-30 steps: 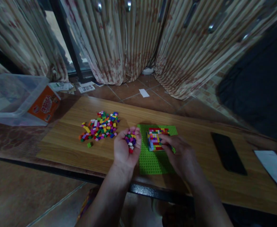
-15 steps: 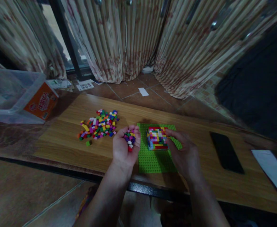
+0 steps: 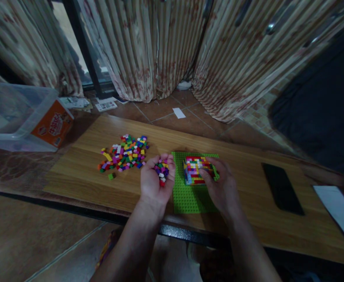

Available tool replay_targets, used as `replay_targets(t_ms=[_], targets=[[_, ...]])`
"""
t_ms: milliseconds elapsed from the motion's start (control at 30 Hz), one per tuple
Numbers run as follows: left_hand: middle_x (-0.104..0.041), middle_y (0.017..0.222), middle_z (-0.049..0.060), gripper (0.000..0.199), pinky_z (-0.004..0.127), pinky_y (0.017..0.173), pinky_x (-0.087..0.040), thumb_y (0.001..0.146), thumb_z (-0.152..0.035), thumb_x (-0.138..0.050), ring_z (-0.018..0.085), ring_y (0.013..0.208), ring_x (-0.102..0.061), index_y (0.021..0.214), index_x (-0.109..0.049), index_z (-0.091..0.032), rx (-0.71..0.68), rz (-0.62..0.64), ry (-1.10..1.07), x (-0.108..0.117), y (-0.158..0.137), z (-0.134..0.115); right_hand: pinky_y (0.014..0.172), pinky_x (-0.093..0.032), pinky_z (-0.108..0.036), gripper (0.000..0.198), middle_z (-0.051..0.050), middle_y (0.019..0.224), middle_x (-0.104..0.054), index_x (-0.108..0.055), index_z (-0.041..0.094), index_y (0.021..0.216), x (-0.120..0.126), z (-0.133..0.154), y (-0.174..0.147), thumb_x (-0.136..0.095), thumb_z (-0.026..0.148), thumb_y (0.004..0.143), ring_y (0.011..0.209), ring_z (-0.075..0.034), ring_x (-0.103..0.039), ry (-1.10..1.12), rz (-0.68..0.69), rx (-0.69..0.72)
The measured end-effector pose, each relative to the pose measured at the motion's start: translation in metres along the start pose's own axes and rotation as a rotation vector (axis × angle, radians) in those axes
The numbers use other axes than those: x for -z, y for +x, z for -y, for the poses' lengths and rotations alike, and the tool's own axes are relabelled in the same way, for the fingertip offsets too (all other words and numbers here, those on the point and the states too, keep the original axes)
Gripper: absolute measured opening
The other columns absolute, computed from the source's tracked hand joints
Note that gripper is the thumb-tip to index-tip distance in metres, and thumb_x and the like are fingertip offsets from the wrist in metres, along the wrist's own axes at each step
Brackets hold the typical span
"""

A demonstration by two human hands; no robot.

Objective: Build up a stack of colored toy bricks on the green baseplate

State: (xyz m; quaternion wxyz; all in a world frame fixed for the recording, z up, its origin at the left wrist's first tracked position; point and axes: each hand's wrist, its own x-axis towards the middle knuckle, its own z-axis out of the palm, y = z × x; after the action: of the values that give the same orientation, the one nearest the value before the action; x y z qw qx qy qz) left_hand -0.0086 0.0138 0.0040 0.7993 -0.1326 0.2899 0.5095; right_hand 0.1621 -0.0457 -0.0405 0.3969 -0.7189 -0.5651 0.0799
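Note:
My left hand is palm up and cupped around a handful of small building bricks in purple, white, red and other colours. To its right lies a green baseplate, bearing a multicoloured brick structure built up in layers. My right hand reaches over the right part of this structure, its thumb at the top and its fingers curved round the far side. Whether a single brick sits between those fingertips is hidden.
A pile of loose bricks lies on the wooden table, with one green brick apart from it. At the far left stands a clear plastic box with an orange label. A black phone-like slab and white paper lie at right.
My right hand has shifted left over the brick structure, its thumb now on the top. The left hand keeps its cupped pose with the bricks. The view has moved slightly.

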Motion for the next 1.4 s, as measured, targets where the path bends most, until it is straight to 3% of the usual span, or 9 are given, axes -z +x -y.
replay_targets(t_ms=[500,600,767,900,1033,1133,1400], targets=[[-0.061,0.066,0.006,0.025,0.014,0.051,-0.049,0.086,-0.012,-0.044,0.007,0.055,-0.055,0.067,-0.061,-0.01,-0.009,0.063,0.046,0.001,0.0,0.003,0.095,-0.048,-0.048,0.037,-0.011,0.118,-0.062,-0.066,0.02,0.11,-0.003,-0.003,-0.001,-0.066,0.042,0.08,0.108,-0.025,-0.059,0.178,-0.003,-0.085],[-0.062,0.068,0.006,0.024,0.017,0.053,-0.051,0.086,-0.014,-0.046,0.008,0.056,-0.057,0.068,-0.061,-0.011,-0.015,0.095,0.057,0.001,-0.001,0.005,0.087,-0.051,-0.046,0.038,-0.011,0.113,-0.065,-0.067,0.02,0.109,0.001,-0.006,-0.001,-0.064,0.045,0.081,0.102,-0.025,-0.062,0.263,-0.099,-0.109],[-0.067,0.071,0.006,0.023,0.027,0.067,-0.056,0.086,-0.017,-0.047,0.011,0.062,-0.063,0.07,-0.063,-0.012,-0.038,0.127,0.073,0.0,-0.002,0.01,0.083,-0.051,-0.039,0.02,-0.005,0.097,-0.069,-0.072,0.022,0.095,0.008,0.014,-0.004,-0.063,0.035,0.084,0.091,-0.021,-0.065,0.334,-0.296,-0.014],[-0.071,0.08,0.009,0.023,0.033,0.08,-0.056,0.086,-0.019,-0.047,0.015,0.073,-0.067,0.074,-0.065,-0.011,-0.003,0.157,0.078,0.0,-0.002,0.013,0.08,-0.051,-0.034,0.012,-0.002,0.092,-0.069,-0.072,0.025,0.093,0.006,0.041,-0.012,-0.066,0.024,0.083,0.086,-0.018,-0.065,0.413,-0.205,0.092],[-0.072,0.087,0.011,0.026,0.033,0.086,-0.054,0.088,-0.02,-0.046,0.017,0.079,-0.069,0.076,-0.066,-0.01,0.016,0.212,0.096,0.0,-0.003,0.015,0.084,-0.052,-0.034,0.017,-0.001,0.098,-0.069,-0.07,0.028,0.097,0.002,0.057,-0.018,-0.063,0.02,0.084,0.091,-0.018,-0.065,0.402,-0.01,0.212],[-0.072,0.092,0.012,0.026,0.032,0.088,-0.053,0.088,-0.021,-0.045,0.018,0.083,-0.07,0.078,-0.067,-0.01,0.041,0.244,0.102,-0.001,-0.005,0.015,0.087,-0.052,-0.036,0.02,-0.002,0.105,-0.068,-0.068,0.029,0.104,0.0,0.06,-0.019,-0.061,0.021,0.087,0.098,-0.018,-0.064,0.337,0.084,0.215],[-0.072,0.096,0.012,0.028,0.032,0.095,-0.049,0.089,-0.02,-0.044,0.019,0.092,-0.069,0.079,-0.068,-0.009,0.051,0.297,0.118,0.001,-0.003,0.019,0.088,-0.052,-0.037,0.018,-0.003,0.107,-0.064,-0.068,0.029,0.105,-0.006,0.056,-0.018,-0.06,0.028,0.088,0.1,-0.018,-0.062,0.227,0.137,0.166]])
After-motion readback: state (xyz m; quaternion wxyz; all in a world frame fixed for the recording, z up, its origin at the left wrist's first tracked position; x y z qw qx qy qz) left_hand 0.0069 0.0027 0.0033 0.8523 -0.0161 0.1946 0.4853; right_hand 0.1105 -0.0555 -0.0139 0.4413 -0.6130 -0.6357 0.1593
